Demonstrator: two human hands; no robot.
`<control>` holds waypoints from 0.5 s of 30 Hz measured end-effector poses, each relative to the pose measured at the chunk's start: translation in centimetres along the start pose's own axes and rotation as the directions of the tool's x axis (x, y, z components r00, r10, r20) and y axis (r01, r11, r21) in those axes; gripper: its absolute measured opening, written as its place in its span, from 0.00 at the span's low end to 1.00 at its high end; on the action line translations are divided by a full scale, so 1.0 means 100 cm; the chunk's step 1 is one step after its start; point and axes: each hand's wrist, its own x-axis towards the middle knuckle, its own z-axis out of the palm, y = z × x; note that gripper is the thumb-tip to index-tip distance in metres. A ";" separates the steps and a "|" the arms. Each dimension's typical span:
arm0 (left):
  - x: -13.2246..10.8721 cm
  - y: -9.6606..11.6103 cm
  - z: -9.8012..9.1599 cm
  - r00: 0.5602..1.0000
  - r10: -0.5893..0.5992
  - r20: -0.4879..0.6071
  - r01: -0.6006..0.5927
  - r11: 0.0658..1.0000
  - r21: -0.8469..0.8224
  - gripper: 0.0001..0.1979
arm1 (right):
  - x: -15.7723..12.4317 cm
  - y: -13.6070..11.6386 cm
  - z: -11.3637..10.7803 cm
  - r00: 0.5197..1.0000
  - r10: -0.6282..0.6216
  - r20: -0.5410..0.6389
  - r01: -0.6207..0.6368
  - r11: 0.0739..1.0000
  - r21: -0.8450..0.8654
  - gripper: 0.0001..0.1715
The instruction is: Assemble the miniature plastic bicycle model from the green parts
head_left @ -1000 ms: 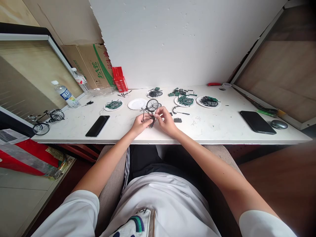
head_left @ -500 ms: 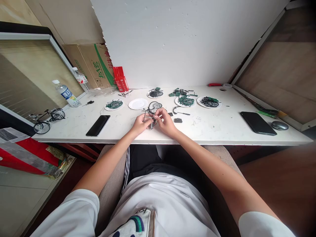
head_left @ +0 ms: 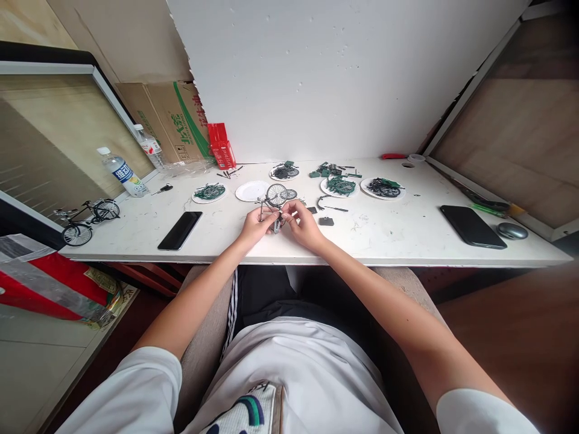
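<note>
A small, partly built model bicycle (head_left: 274, 204) with one spoked wheel raised is held over the white table (head_left: 389, 232) near its front edge. My left hand (head_left: 254, 227) grips its frame from the left with closed fingers. My right hand (head_left: 305, 224) pinches the frame from the right. Paper plates hold green and black parts: one at the left (head_left: 208, 192), an empty plate (head_left: 251, 190), one behind (head_left: 284, 172), and two on the right (head_left: 339, 185) (head_left: 382, 187).
A finished model bicycle (head_left: 84, 220) stands at the table's left end beside two water bottles (head_left: 121, 172). One black phone (head_left: 180, 229) lies left of my hands, another phone (head_left: 472, 225) and a mouse (head_left: 511, 230) lie right. A red box (head_left: 221, 146) and cardboard box (head_left: 169, 120) lean on the wall.
The model bicycle tipped down slightly and came back up between my hands. Both hands stayed in place on it.
</note>
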 end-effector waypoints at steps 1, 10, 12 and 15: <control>0.000 0.000 0.000 1.000 0.001 -0.010 -0.002 1.000 -0.006 0.28 | 0.000 0.001 0.000 1.000 0.001 -0.001 -0.001 1.000 -0.003 0.13; -0.001 0.000 0.000 0.999 0.017 -0.034 -0.018 1.000 -0.019 0.26 | 0.000 0.001 0.002 0.999 0.028 -0.015 -0.029 0.999 -0.035 0.14; -0.001 0.002 -0.001 0.999 0.012 -0.040 -0.013 1.000 -0.010 0.26 | 0.001 0.000 0.001 0.999 0.038 -0.026 -0.039 0.998 -0.041 0.16; 0.003 0.009 -0.003 0.999 -0.026 -0.035 0.027 1.000 0.011 0.26 | 0.006 -0.001 -0.007 0.997 0.055 -0.062 -0.058 0.997 -0.057 0.19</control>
